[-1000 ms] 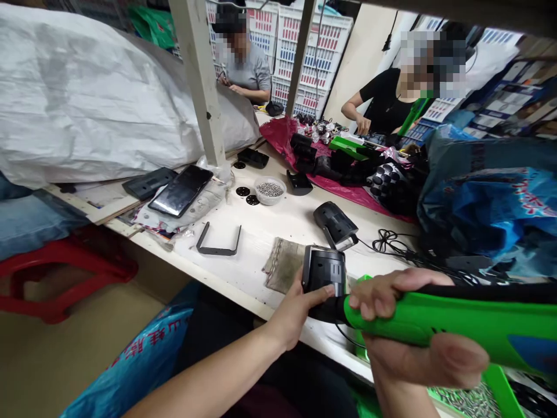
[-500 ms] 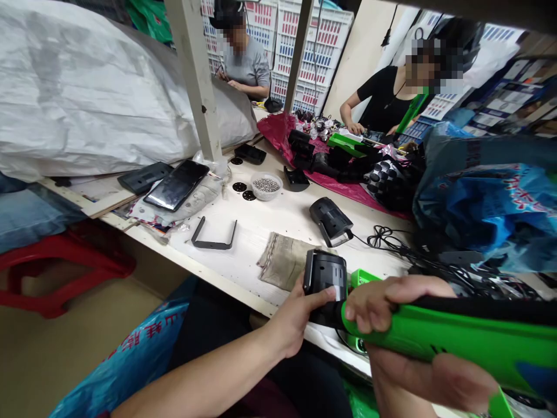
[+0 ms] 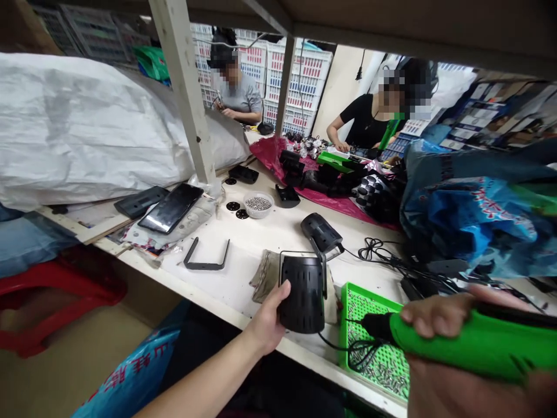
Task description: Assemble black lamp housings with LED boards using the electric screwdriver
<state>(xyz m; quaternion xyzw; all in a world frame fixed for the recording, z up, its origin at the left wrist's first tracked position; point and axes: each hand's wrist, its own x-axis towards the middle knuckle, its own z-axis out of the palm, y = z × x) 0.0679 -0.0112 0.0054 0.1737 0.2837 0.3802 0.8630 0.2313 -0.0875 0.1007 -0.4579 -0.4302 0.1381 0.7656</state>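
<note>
My left hand (image 3: 268,316) grips a black slotted housing (image 3: 302,296) with a U-shaped bracket, holding it by its left side over a folded cloth (image 3: 261,278). A cord trails from the housing's lower end. My right hand (image 3: 444,348) is wrapped round a green electric screwdriver (image 3: 474,342), its thin bit pointing left. Beneath that bit lies a green perforated tray (image 3: 346,342) holding many small screws; part of it is hidden by my right hand. The bit is apart from the housing.
A second black housing (image 3: 322,233) lies behind, with coiled cable. A loose bracket (image 3: 204,267), a bowl of small metal parts (image 3: 258,206) and a phone (image 3: 171,208) rest on the bench. Two people sit across. A post (image 3: 185,93) and a blue bag (image 3: 474,220) flank the space.
The screwdriver has drawn back to the right, away from the housing. My left hand has turned the housing, whose slotted side now shows. More of the screw tray is visible.
</note>
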